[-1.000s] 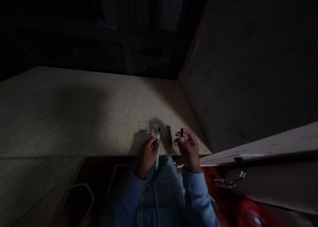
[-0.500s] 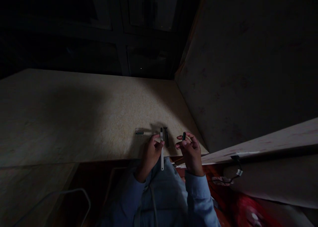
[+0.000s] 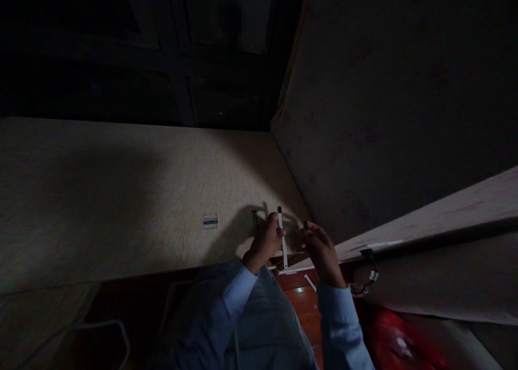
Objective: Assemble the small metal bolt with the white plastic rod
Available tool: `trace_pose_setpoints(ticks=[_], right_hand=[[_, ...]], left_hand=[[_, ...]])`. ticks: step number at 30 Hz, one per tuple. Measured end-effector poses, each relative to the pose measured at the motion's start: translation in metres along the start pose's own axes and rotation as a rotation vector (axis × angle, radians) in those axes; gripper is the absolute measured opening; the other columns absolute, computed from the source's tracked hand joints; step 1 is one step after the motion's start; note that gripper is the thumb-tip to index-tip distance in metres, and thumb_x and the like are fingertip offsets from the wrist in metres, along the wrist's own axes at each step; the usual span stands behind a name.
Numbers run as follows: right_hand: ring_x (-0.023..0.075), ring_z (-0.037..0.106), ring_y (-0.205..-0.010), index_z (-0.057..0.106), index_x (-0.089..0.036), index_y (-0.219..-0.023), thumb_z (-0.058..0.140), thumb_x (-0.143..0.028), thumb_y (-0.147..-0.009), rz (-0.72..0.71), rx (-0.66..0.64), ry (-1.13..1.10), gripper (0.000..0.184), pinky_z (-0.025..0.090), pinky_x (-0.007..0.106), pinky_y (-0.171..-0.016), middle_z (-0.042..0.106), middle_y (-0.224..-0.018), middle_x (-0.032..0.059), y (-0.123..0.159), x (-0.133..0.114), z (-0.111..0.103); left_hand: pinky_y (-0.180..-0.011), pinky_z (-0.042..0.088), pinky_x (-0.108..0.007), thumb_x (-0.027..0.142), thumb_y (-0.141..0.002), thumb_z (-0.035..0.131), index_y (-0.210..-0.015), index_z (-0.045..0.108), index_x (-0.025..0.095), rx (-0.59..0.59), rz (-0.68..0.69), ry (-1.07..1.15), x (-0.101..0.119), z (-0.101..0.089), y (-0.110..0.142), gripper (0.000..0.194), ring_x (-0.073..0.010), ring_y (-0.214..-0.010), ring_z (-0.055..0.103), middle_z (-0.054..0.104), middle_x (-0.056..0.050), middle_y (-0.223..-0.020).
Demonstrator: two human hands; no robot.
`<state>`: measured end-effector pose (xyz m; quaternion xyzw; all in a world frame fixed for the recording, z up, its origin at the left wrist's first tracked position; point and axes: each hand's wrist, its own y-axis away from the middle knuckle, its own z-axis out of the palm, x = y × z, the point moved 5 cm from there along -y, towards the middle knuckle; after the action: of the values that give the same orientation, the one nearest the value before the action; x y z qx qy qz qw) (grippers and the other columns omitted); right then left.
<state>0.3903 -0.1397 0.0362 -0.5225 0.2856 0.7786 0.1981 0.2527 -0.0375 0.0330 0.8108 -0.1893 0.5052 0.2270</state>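
Note:
My left hand (image 3: pixel 265 241) pinches a slim white handle (image 3: pixel 284 252) with a dark tip, held nearly upright over the table's front edge. A small hole shows at the handle's lower end. To its right, my right hand (image 3: pixel 322 254) is closed on a small dark piece (image 3: pixel 305 226) that sticks up from the fingertips; its kind cannot be made out. The handle and this piece are apart. Behind my left hand lies a dark razor (image 3: pixel 254 215), partly covered by the hand. Farther left on the table rests a small clear case (image 3: pixel 210 221) with a green strip inside.
The pale table (image 3: pixel 162 197) meets a patterned wall (image 3: pixel 364 143) on the right and a dark window (image 3: pixel 218 89) at the back. A cable (image 3: pixel 373 267) hangs at the right, above a red bag (image 3: pixel 400 343). A grey cord (image 3: pixel 101 324) curves at lower left.
My view has turned to the right. My left hand has moved right with the white handle, nearer my right hand, and now covers part of the razor.

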Motion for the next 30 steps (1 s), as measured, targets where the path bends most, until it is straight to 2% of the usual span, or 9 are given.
trace_pose_setpoints(ticks=[4,7,11,15,19,22,30], right_hand=[[0.0096,0.054,-0.054,0.069,-0.016,-0.097,0.085,-0.034,-0.058,-0.01,0.028,0.006,0.045,0.043,0.021,-0.051,0.072,-0.076,0.0016,-0.013,0.001,-0.005],[0.0101,0.053,-0.051,0.07,-0.015,-0.096,0.079,-0.04,-0.062,-0.051,0.07,0.118,0.043,0.041,0.022,-0.049,0.073,-0.075,0.0034,-0.022,0.003,-0.009],[0.0187,0.063,-0.061,0.075,-0.013,-0.096,0.064,-0.05,-0.074,-0.214,0.112,0.555,0.045,0.047,0.028,-0.057,0.076,-0.079,0.0096,-0.029,-0.001,-0.013],[0.0258,0.071,-0.079,0.079,-0.014,-0.1,0.047,-0.042,-0.086,-0.339,0.185,1.018,0.045,0.048,0.032,-0.069,0.078,-0.089,0.0146,-0.028,-0.009,-0.013],[0.0277,0.073,-0.083,0.078,-0.013,-0.108,0.042,-0.036,-0.092,-0.343,0.213,1.239,0.046,0.047,0.031,-0.068,0.078,-0.098,0.0192,-0.027,-0.012,-0.011],[0.0287,0.073,-0.081,0.079,-0.013,-0.105,0.043,-0.035,-0.095,-0.327,0.233,1.341,0.044,0.045,0.03,-0.065,0.078,-0.095,0.0206,-0.026,-0.012,-0.009],[0.0287,0.075,-0.079,0.079,-0.017,-0.11,0.049,-0.031,-0.095,-0.176,0.247,1.48,0.036,0.045,0.031,-0.064,0.078,-0.092,0.02,-0.028,-0.015,-0.001]], left_hand=[[-0.049,0.047,-0.019,0.011,-0.09,0.055,-0.134,0.048,0.02,-0.053,-0.051,-0.093,0.012,0.011,-0.01,0.046,-0.0125,-0.063,0.067,0.07,-0.006,-0.098],[-0.046,0.044,-0.019,0.012,-0.09,0.054,-0.135,0.049,0.017,-0.047,-0.082,-0.125,0.02,0.011,-0.013,0.045,-0.0135,-0.064,0.068,0.07,-0.012,-0.108],[-0.048,0.043,-0.019,0.013,-0.091,0.054,-0.133,0.05,0.015,-0.029,-0.087,-0.225,0.026,0.008,-0.016,0.042,-0.014,-0.068,0.069,0.069,-0.015,-0.111],[-0.059,0.048,-0.021,0.01,-0.091,0.053,-0.129,0.051,0.016,-0.015,-0.073,-0.298,0.027,0.008,-0.019,0.038,-0.015,-0.076,0.071,0.072,-0.012,-0.107],[-0.071,0.05,-0.026,0.012,-0.092,0.053,-0.126,0.053,0.016,-0.032,-0.056,-0.375,0.03,0.009,-0.021,0.034,-0.0202,-0.094,0.071,0.071,-0.014,-0.111],[-0.082,0.049,-0.031,0.015,-0.094,0.054,-0.12,0.058,0.016,-0.037,-0.038,-0.48,0.033,0.008,-0.021,0.027,-0.0238,-0.104,0.069,0.072,-0.016,-0.11],[-0.084,0.049,-0.032,0.022,-0.095,0.053,-0.128,0.057,0.013,-0.041,-0.027,-0.57,0.036,0.009,-0.02,0.035,-0.026,-0.107,0.069,0.072,-0.018,-0.115]])
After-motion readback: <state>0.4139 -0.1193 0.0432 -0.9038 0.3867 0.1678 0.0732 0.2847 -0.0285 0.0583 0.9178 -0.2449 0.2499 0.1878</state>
